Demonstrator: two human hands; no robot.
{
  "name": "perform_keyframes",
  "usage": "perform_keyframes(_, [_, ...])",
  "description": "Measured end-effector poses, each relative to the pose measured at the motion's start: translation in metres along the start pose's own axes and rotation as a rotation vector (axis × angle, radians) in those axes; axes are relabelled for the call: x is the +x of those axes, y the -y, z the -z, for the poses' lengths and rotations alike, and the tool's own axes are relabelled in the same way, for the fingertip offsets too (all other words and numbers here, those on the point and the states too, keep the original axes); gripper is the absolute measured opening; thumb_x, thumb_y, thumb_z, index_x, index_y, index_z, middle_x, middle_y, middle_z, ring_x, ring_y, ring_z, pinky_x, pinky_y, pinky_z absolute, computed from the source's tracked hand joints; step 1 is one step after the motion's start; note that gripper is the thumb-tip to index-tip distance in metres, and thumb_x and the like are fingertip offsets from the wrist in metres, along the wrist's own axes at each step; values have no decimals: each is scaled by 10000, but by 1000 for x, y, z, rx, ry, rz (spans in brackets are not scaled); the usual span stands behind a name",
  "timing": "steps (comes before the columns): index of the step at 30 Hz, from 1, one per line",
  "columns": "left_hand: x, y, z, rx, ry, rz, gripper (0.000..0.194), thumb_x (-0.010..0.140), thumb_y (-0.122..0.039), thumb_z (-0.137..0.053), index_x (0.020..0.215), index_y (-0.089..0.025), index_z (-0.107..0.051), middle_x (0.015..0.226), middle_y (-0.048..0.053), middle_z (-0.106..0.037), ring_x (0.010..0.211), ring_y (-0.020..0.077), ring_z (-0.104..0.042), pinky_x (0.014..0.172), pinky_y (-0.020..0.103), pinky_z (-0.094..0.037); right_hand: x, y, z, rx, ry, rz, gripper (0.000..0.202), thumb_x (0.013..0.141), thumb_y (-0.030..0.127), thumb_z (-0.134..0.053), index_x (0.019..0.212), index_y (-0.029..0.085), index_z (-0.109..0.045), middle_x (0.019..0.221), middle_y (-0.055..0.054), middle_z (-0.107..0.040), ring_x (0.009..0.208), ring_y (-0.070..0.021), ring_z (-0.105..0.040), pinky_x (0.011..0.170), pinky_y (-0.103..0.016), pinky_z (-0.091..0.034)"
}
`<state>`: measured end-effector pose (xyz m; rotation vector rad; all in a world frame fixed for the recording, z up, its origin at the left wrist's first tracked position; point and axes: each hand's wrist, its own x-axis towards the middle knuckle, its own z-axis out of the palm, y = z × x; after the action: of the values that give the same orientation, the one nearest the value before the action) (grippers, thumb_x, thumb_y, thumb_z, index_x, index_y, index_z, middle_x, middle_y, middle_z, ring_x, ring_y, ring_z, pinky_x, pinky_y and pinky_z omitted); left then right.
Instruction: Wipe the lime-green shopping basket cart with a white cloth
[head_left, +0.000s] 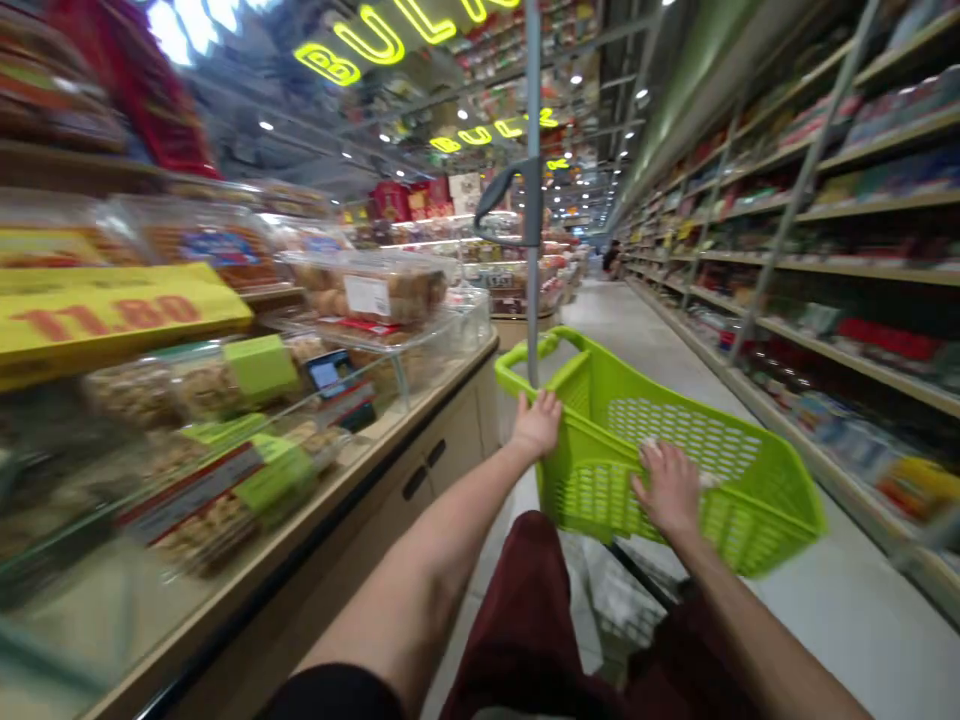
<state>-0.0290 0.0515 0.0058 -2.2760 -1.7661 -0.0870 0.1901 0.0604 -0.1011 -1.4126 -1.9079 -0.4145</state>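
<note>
Head view: green basket (592,447) under left fingers (550,402); right fingers (660,457) at near side.

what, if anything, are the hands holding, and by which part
Basket, by its near rim: left hand grips beside the pole; right hand lies farther along, grip unclear.

You wear a black sleeve (334,692) at seven o'clock, its edge curving round your upper left arm. Your left hand (538,425) and right hand (671,490) are bare. Maroon trousers (529,610) show at six o'clock; a pale grey sliver (517,713) below might be clothing, though too little shows.
</note>
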Motion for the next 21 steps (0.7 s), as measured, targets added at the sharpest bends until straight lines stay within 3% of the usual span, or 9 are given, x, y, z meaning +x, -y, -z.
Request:
perform_keyframes(2, [3, 0, -5, -7, -48, 2, 599, 732, -158, -424, 1320, -141, -306, 1431, 109, -231, 1319, 258, -162, 1029, 599, -78, -12, -27, 14, -78, 21, 10, 364, 799, 199, -493, 1162, 190, -510, 1260, -120, -437, 1187, -275, -348, 942, -449, -329])
perform_keyframes(5, [6, 2, -14, -11, -110, -4, 604, 725, -129, -405, 1321, -149, -307, 1429, 101, -241, 1320, 262, -163, 1022, 608, -74, -28, -66, 29, -137, 33, -12, 392, 772, 111, -422, 1142, 186, -530, 1236, -100, -454, 1171, -243, -355, 940, -401, -327])
perform_keyframes(8, [8, 2, -20, 0, -120, 13, 607, 725, -151, -412, 1323, -149, -308, 1430, 97, -239, 1324, 264, -147, 1028, 597, -70, -46, -105, 43, -183, -61, -184, 356, 751, 114, -409, 1062, 168, -573, 1197, -113, -463, 1135, -253, -376, 927, -414, -338])
perform_keyframes(10, [9, 1, -22, 11, -121, 23, 620, 722, -172, -422, 1329, -144, -297, 1434, 97, -225, 1328, 262, -130, 1030, 593, -73, -52, -116, 47, -188, -124, -276, 347, 747, 118, -399, 1042, 152, -579, 1183, -127, -461, 1120, -262, -383, 928, -434, -338])
perform_keyframes(12, [8, 0, -22, 18, -124, 29, 633, 718, -186, -427, 1334, -138, -285, 1436, 99, -216, 1330, 262, -122, 1026, 596, -85, -48, -107, 42, -159, -134, -276, 374, 738, 105, -390, 1067, 143, -563, 1188, -132, -455, 1124, -259, -379, 939, -438, -334])
perform_keyframes(18, [4, 1, -20, 32, -132, -5, 652, 708, -214, -444, 1334, -130, -284, 1435, 98, -219, 1327, 275, -125, 1016, 611, -96, -9, -31, 9, -31, 14, -21, 473, 709, 51, -387, 1152, 158, -513, 1269, -112, -414, 1201, -232, -310, 983, -411, -299])
perform_keyframes(21, [3, 3, -21, 26, -144, -19, 655, 708, -213, -443, 1337, -130, -278, 1435, 98, -216, 1326, 270, -133, 1016, 611, -95, -14, -40, 16, -52, 26, -50, 450, 726, 53, -383, 1140, 159, -525, 1277, -114, -412, 1207, -230, -304, 985, -408, -293])
